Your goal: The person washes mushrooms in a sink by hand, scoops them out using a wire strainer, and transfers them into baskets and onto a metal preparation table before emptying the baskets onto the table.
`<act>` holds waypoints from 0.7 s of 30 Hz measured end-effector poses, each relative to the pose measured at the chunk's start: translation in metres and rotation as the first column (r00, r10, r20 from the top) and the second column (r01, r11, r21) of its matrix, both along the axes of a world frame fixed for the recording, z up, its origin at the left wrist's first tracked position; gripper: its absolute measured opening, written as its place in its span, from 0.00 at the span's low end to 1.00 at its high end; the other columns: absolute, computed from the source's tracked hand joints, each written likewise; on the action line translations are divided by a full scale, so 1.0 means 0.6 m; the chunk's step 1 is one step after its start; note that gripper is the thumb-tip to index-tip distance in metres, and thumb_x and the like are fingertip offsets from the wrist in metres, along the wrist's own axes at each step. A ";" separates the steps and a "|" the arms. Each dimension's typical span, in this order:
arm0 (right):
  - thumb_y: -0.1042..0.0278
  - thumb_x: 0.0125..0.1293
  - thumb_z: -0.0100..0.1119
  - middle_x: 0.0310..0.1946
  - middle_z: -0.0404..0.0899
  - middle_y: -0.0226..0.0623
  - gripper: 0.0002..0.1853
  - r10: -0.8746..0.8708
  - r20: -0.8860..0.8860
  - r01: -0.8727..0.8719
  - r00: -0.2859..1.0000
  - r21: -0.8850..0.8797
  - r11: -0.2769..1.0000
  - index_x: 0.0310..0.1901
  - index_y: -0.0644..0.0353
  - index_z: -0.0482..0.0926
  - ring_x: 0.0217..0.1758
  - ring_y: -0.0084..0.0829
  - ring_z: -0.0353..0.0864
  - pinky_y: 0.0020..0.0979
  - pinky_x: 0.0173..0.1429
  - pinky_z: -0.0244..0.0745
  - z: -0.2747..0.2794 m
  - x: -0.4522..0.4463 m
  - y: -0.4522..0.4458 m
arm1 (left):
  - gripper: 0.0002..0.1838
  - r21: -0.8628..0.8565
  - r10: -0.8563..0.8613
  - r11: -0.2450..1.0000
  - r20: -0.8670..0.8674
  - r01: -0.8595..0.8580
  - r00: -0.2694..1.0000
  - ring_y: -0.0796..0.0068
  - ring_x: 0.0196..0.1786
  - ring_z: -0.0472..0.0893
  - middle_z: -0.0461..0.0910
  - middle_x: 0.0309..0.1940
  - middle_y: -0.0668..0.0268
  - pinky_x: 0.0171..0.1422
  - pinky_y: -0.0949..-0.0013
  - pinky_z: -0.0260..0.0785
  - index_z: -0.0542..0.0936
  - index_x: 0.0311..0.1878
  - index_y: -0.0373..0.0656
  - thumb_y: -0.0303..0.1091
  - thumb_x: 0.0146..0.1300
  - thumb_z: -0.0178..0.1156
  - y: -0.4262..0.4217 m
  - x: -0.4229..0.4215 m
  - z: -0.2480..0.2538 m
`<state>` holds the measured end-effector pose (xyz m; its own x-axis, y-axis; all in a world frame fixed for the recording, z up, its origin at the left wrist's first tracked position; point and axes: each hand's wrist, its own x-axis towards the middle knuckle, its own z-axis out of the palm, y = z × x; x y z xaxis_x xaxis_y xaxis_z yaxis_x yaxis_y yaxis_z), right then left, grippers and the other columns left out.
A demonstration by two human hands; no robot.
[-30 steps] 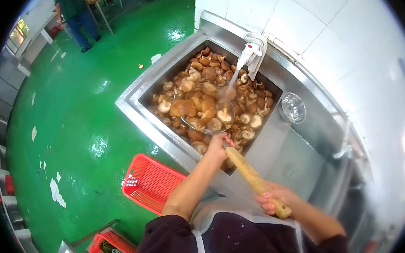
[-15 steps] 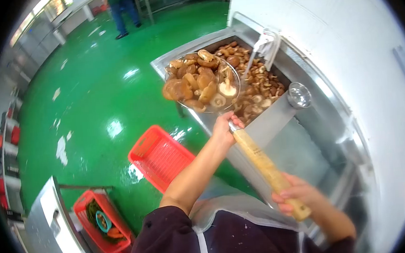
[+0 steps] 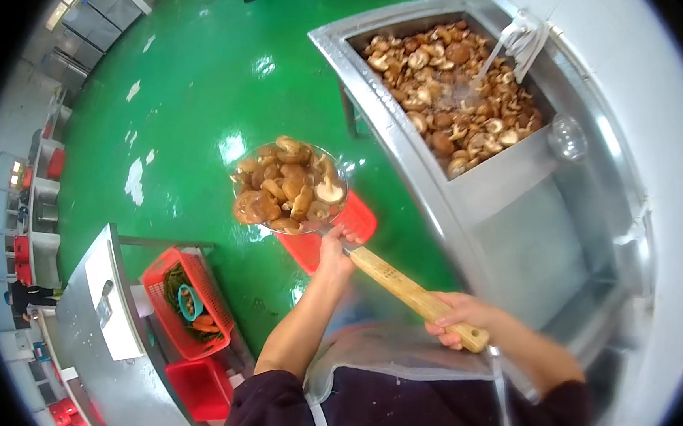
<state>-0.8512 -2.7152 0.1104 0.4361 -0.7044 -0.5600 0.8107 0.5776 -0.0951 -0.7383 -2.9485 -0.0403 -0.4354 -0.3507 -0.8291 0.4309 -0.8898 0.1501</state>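
Note:
My left hand is wrapped round the metal neck of a long-handled strainer, just below its basket. My right hand grips the far end of the strainer's wooden handle. Brown mushrooms fill the round wire basket, which hangs over the floor and partly covers a red plastic basket below. To the right, more mushrooms lie in water in a steel sink, where water runs from a tap.
A steel bowl stands by the sink's divider. At the left is a steel table with a white board and a knife. Beside it, a red crate holds greens and carrots. Two other people are partly visible farther off.
The strainer full of mushrooms has come up out of the sink and moved left over the red basket. Both hands moved with it, and the view has turned left.

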 end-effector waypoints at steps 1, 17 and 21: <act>0.76 0.56 0.54 0.26 0.66 0.37 0.27 0.011 0.037 -0.011 0.999 0.006 1.000 0.56 0.53 0.56 0.18 0.24 0.70 0.25 0.20 0.69 -0.042 0.000 -0.010 | 0.05 0.020 0.013 1.000 0.022 -0.014 1.000 0.74 0.20 0.65 0.63 0.19 0.68 0.25 0.68 0.62 0.63 0.29 0.44 0.27 0.58 0.48 -0.009 0.015 -0.045; 0.69 0.51 0.54 0.21 0.70 0.31 0.14 0.527 -0.801 -0.611 0.284 0.273 0.744 0.41 0.58 0.70 0.19 0.22 0.71 0.27 0.20 0.68 -0.683 0.010 -0.372 | 0.12 0.054 -0.212 0.920 0.901 0.388 0.378 0.61 0.28 0.76 0.74 0.30 0.54 0.28 0.58 0.67 0.70 0.38 0.32 0.27 0.51 0.52 -0.331 0.069 -0.703; 0.70 0.48 0.55 0.17 0.68 0.32 0.13 0.625 -0.581 -0.558 0.522 0.323 0.765 0.37 0.58 0.69 0.16 0.23 0.69 0.27 0.17 0.65 -0.666 -0.002 -0.437 | 0.25 0.053 -0.162 0.968 0.879 0.245 0.448 0.58 0.35 0.77 0.74 0.39 0.53 0.37 0.58 0.70 0.66 0.51 0.32 0.30 0.49 0.59 -0.393 0.036 -0.677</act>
